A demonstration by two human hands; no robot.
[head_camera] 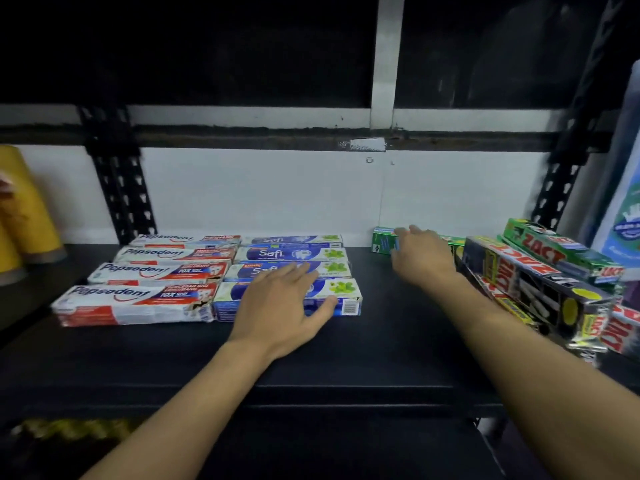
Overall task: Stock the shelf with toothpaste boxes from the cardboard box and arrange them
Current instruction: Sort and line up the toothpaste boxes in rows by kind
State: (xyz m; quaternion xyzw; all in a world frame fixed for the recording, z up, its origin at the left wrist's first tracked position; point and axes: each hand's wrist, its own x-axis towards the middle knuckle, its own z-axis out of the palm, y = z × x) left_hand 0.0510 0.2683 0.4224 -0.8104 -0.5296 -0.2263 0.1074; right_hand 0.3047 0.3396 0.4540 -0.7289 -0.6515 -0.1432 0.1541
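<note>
Black shelf (381, 344) fills most of the view, dark flat deck. White back panel (263, 192) behind it, with black slotted uprights (121, 188) at the left and right rear corners.

Zact boxes (533, 275): untidy pile at the right end of the shelf, black, green and red packs tilted and overlapping at angles, some leaning on others.

Pepsodent boxes (145, 271): four white-and-red packs lying flat, long sides left to right, lined up one behind another from front to back on the left part of the shelf.

Safi boxes (294, 254): four blue-and-white packs, same layout, just beside the Pepsodent boxes on their right, ends touching or nearly so.

Yellow containers (27, 209) stand at the far left edge, blurred. Blue-and-white pack (627, 216) upright at the far right edge, partly cut off.

Left hand (280, 306): palm down on the front Safi box (341, 292), fingers straight and spread, reaching onto the one behind it, thumb against the front face. Not gripping.

Right hand (419, 254): reached to the back of the shelf, fingers curled over a green box (382, 239) and holding it. The green box lies along the back panel, between the Safi boxes and the Zact boxes; its right part is hidden behind the hand.
</note>
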